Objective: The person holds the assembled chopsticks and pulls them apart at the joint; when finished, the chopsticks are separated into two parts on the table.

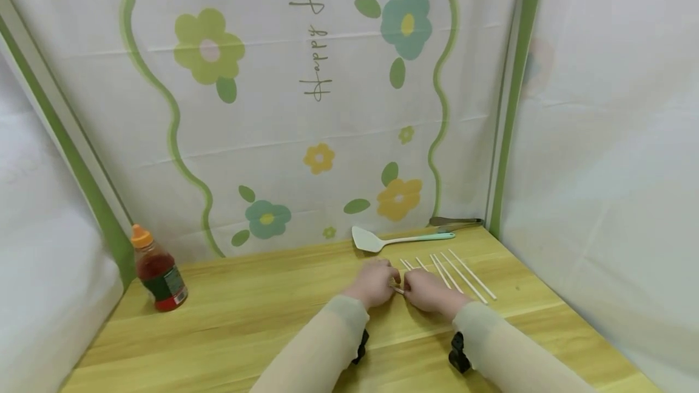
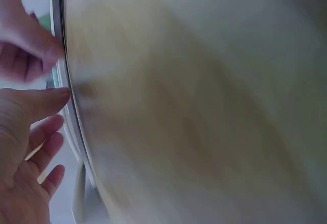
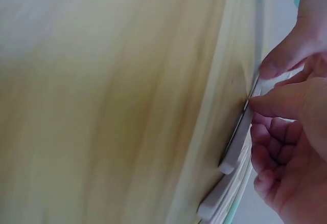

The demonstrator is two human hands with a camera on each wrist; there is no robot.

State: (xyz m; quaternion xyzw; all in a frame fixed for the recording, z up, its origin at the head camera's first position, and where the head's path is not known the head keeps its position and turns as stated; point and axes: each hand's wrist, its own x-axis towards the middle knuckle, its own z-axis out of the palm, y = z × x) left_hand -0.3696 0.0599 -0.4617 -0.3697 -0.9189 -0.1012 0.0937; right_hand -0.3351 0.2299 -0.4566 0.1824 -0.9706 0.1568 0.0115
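Observation:
Near the middle of the table both hands come close together over a thin white stick (image 1: 397, 289). My left hand (image 1: 374, 282) pinches it between thumb and fingers. The right hand (image 1: 428, 291) pinches the same stick beside it, thumb against it and the other fingers curled in below, as the right wrist view shows. Several more white sticks (image 1: 472, 274) lie side by side on the table, just beyond and to the right of the right hand, which covers part of them. The left wrist view is blurred and shows the thumbs almost meeting.
Behind the hands lies a white spatula with a pale green handle (image 1: 437, 236). Dark tongs (image 1: 455, 221) rest at the back right corner. A red sauce bottle with an orange cap (image 1: 162, 278) stands at the left of the wooden table (image 1: 246, 308). Fabric walls enclose the table.

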